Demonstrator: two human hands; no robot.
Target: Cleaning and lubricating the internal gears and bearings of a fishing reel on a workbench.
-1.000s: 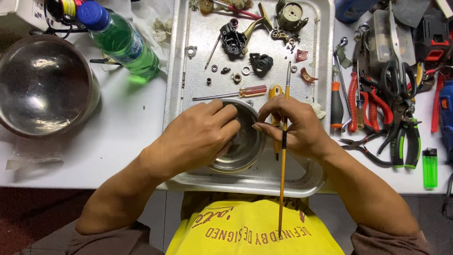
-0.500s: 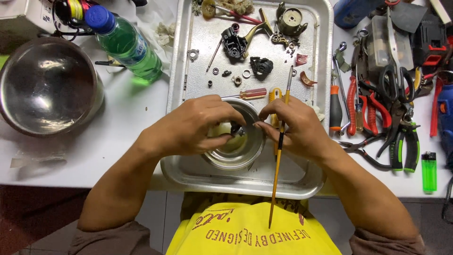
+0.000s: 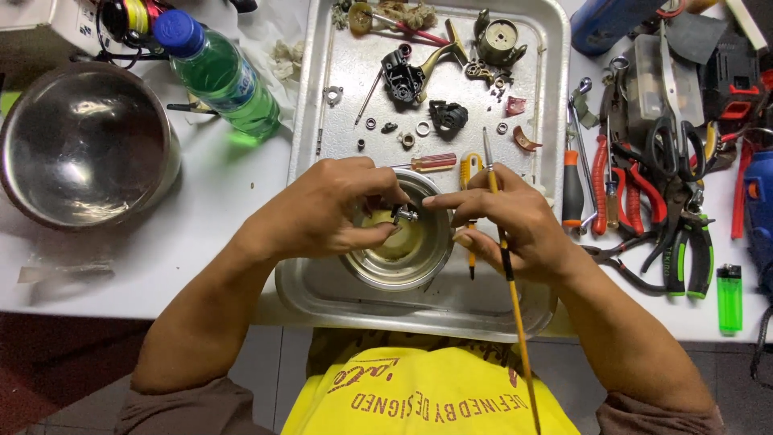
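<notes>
Metal, small and silvery, is what is pinched at the centre of the scene: a little machine part (image 3: pixel 405 214) is gripped between the thumb and fingertips of the left hand (image 3: pixel 334 211), directly over the small steel bowl (image 3: pixel 424 258). That bowl, which appears to hold a shallow yellowish liquid, sits in the near half of the steel tray (image 3: pixel 322 278). The part seems to be held above it so that drips are caught, though this is only a judgement.

On the other side of the bowl, the right hand (image 3: pixel 503 221) is closed around a thin paintbrush (image 3: pixel 506 266), whose bristle end points away from the bowl toward the far end of the tray and whose long handle runs back past the wrist. Its forefinger is stretched toward the part, apparently to steady it.

Just beyond the bowl, a small red-handled screwdriver (image 3: pixel 431 162) and a yellow-handled tool (image 3: pixel 469 167) are laid on the tray. Farther from the bowl, loose washers, rings and screws (image 3: pixel 422 128) are spread out, with dark housing pieces (image 3: pixel 403 78) behind them, seemingly kept inside the tray so nothing rolls off.

Left of the bowl, off the tray, a large steel mixing bowl (image 3: pixel 80 145) and a green plastic bottle with a blue cap (image 3: pixel 221 76) are set. Right of it, pliers, cutters and scissors (image 3: pixel 656 201) are heaped, with a green lighter (image 3: pixel 729 298) nearest the table edge.
</notes>
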